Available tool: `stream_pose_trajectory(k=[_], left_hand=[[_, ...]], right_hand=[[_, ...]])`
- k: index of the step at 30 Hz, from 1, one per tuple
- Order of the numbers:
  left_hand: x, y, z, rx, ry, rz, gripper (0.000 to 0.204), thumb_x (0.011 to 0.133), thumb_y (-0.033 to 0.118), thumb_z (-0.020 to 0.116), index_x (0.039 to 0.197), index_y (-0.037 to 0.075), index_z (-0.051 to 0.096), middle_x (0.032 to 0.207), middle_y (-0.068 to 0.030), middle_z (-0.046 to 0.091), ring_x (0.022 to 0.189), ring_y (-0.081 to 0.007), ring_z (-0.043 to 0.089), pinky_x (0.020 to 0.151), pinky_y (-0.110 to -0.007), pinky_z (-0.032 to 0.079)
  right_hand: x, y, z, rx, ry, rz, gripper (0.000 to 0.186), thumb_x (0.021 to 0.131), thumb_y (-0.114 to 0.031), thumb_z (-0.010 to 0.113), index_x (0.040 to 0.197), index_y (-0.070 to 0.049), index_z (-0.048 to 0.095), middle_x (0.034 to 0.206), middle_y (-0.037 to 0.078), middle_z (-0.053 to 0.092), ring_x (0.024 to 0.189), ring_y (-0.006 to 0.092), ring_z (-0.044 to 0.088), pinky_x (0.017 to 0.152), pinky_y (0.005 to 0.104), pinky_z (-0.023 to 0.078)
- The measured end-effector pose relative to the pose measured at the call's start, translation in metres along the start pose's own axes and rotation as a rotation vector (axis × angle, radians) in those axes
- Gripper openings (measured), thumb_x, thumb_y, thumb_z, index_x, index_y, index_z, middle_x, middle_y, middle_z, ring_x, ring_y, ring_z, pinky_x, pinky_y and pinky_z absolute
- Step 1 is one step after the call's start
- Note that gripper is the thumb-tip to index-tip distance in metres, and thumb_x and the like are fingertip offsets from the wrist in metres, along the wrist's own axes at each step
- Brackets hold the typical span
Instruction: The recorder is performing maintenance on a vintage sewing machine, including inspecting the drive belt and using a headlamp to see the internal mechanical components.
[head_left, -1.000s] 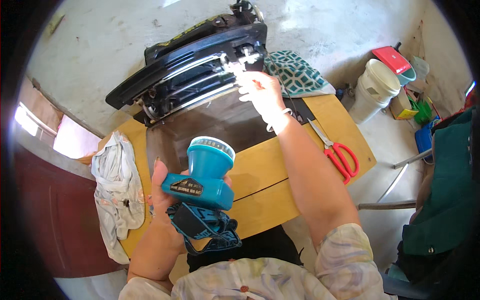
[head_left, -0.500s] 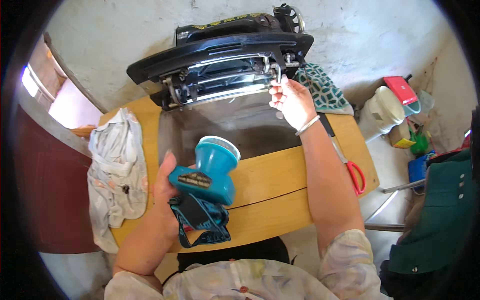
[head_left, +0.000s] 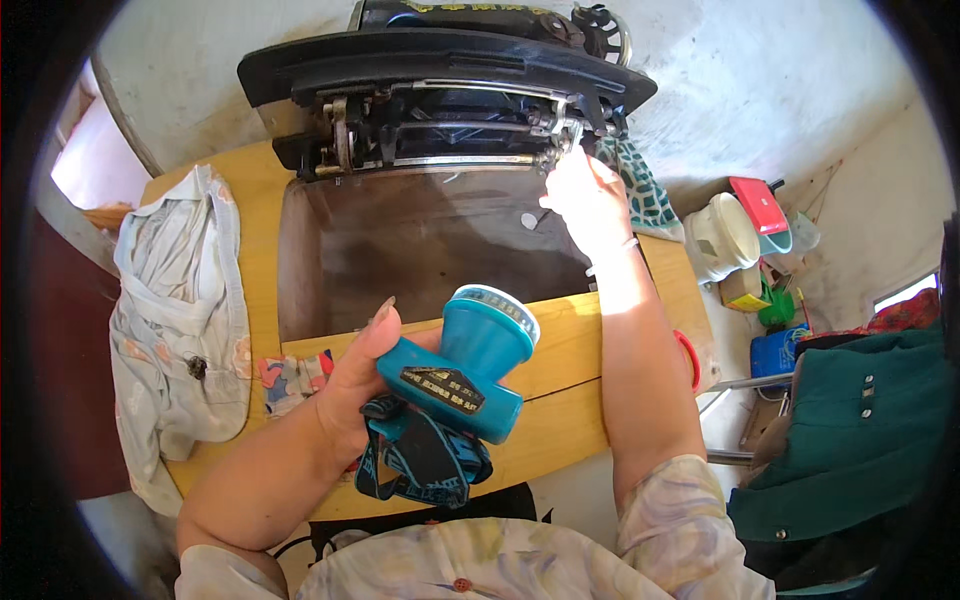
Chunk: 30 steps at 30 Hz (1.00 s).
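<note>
Two hands, the left hand (head_left: 355,385) and the right hand (head_left: 592,205), are seen from above in the head view, over a yellow wooden table (head_left: 565,355). Open room is offered mainly by the sunken recess (head_left: 420,250) in the tabletop, bounded at the front by a wooden edge; behind it a black sewing machine (head_left: 440,50) is tilted back, its underside turned toward the body. The table's left edge is overlapped by a pale garment (head_left: 180,325), and a small patterned cloth (head_left: 290,378) is seen between that and the left hand. On the right, room is narrowed by the right forearm, by a red scissor handle (head_left: 689,360) just beside it, and by a green-and-white cloth (head_left: 642,188) near the machine's right end. A blue headlamp (head_left: 485,345) is clamped in the left hand, the thumb raised along one side and the fingers mostly hidden; its lens end is turned away from the body, overlapping the recess's near edge in view, and its dark strap (head_left: 425,455) is left hanging. The right hand's fingers are bunched together at the metal linkage (head_left: 570,130) under the machine; because of glare, whether a part is gripped cannot be told.
</note>
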<state>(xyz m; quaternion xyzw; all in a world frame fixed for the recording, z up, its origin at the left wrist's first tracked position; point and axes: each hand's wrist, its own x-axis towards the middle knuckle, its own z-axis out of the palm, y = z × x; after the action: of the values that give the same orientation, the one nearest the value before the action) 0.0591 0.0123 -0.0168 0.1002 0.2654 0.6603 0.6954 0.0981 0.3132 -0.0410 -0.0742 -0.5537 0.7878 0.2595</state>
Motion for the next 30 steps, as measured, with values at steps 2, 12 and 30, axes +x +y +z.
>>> stream_pose_trajectory(k=[2, 12, 30], left_hand=[[0.001, 0.002, 0.000, -0.015, -0.046, -0.014, 0.099, 0.065, 0.078, 0.038, 0.124, -0.002, 0.033, 0.107, -0.0207, 0.050, 0.090, -0.0284, 0.056, 0.074, -0.039, 0.049], [0.002, 0.001, -0.008, 0.051, -0.053, 0.001, 0.096, 0.063, 0.078, 0.036, 0.122, 0.003, 0.039, 0.104, -0.0143, 0.056, 0.090, -0.0248, 0.058, 0.077, -0.040, 0.048], [0.002, 0.002, -0.003, 0.078, -0.020, -0.001, 0.099, 0.061, 0.080, 0.033, 0.122, 0.003, 0.039, 0.105, -0.0138, 0.055, 0.093, -0.0246, 0.057, 0.080, -0.039, 0.046]], right_hand=[[-0.002, 0.002, -0.002, -0.155, 0.037, -0.101, 0.021, 0.085, -0.020, 0.052, 0.093, -0.001, 0.052, 0.079, 0.006, 0.053, 0.068, 0.0151, 0.054, 0.058, 0.0291, 0.049], [0.000, 0.001, -0.001, 0.115, 0.074, -0.001, 0.024, 0.081, -0.014, 0.058, 0.099, 0.002, 0.053, 0.080, 0.008, 0.057, 0.066, 0.0153, 0.057, 0.052, 0.0289, 0.050], [-0.014, -0.005, 0.018, -0.198, 0.124, -0.274, 0.023, 0.079, -0.007, 0.058, 0.100, 0.002, 0.056, 0.092, 0.015, 0.060, 0.074, 0.0198, 0.060, 0.057, 0.0299, 0.052]])
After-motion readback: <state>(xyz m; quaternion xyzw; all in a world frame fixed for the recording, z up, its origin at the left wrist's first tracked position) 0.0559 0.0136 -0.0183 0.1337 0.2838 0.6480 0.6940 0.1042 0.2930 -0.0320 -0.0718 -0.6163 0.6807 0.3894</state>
